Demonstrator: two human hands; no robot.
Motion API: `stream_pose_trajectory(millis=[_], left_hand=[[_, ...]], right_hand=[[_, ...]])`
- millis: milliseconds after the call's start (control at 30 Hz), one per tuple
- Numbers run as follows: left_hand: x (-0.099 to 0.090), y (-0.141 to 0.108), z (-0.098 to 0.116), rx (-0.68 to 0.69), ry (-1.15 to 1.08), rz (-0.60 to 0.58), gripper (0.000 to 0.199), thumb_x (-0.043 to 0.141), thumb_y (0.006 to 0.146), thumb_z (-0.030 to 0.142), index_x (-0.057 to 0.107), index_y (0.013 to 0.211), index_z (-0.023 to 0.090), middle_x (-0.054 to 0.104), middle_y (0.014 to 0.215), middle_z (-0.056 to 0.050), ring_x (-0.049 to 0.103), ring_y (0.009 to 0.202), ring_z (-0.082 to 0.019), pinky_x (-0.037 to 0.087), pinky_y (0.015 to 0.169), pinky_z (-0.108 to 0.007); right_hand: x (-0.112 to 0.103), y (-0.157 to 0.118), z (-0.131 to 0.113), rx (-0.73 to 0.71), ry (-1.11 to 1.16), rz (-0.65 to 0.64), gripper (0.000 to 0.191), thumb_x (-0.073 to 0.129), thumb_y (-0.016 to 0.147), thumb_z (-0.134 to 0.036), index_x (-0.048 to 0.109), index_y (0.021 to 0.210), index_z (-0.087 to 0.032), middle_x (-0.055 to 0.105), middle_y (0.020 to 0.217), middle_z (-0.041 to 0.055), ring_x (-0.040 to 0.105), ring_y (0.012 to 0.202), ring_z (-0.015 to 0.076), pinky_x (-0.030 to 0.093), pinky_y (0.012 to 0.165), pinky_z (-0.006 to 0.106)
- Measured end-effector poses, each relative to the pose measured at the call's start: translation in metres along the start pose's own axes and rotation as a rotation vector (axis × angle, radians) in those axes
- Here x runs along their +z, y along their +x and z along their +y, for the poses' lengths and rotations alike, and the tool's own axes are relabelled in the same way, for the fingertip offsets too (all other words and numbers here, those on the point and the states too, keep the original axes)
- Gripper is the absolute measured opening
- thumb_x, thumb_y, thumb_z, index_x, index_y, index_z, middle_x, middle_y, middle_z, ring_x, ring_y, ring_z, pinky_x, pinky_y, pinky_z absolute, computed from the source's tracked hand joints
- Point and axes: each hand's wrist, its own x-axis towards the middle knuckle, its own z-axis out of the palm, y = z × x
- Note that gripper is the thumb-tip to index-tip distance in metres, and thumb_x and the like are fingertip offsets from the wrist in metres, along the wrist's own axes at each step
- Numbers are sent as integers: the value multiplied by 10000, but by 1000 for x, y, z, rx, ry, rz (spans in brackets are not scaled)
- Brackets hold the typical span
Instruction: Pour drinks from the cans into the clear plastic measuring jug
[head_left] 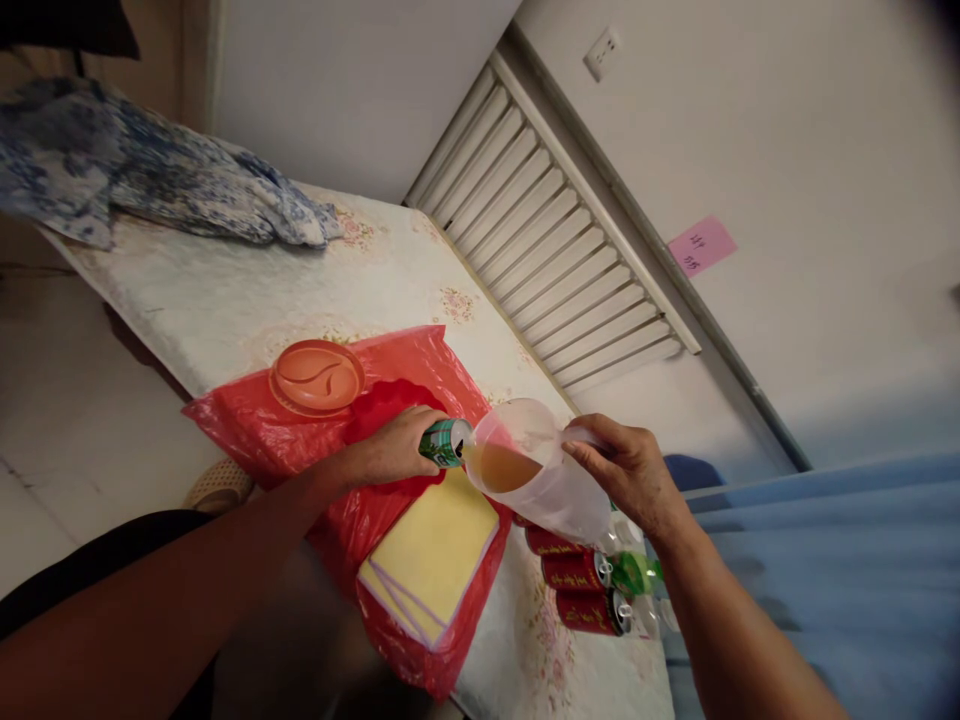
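My left hand (401, 447) is closed round a green can (444, 443), tipped so its open top meets the rim of a clear plastic pitcher (559, 495). Brown liquid (506, 468) lies inside the tilted pitcher. The pitcher's handle is in my right hand (626, 470), fingers wrapped round it. Below the can, yellow cloths (442, 550) with purple edges lie stacked on a red plastic bag (420, 350). A red scalloped dish (390, 400) is partly hidden behind my left hand. An orange round lid or dish (319, 377) sits on the bag, left of it.
Several red cans (589, 611) stand or lie right of the bag, beside a green-and-clear plastic bottle (634, 573). A blue patterned cloth (202, 185) covers the far left of the floral tablecloth (375, 270). A radiator (555, 230) and blue curtain (840, 570) border the table.
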Motion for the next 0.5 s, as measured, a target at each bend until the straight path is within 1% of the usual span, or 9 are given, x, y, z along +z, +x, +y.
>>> stream_pose_trajectory(millis=[333,500], left_hand=[[1,0,-2,-11,-4,3,465,755,649,219,655,1103,220,695,1138,-52,606,1084,-274,472,943,-382],[0,-1,-1,-7,-8,2,464,753,655,206,658,1110,190,693,1138,-65,608,1079,-272,471,938,-369]], right_hand=[[1,1,1,1,6,-12,302,650,912,-470,718,918,-176,640,693,6,541,589,127,431,550,239],[1,2,-1,6,-3,-13,312,645,910,-474,721,918,-172,644,687,7,550,593,132,435,550,239]])
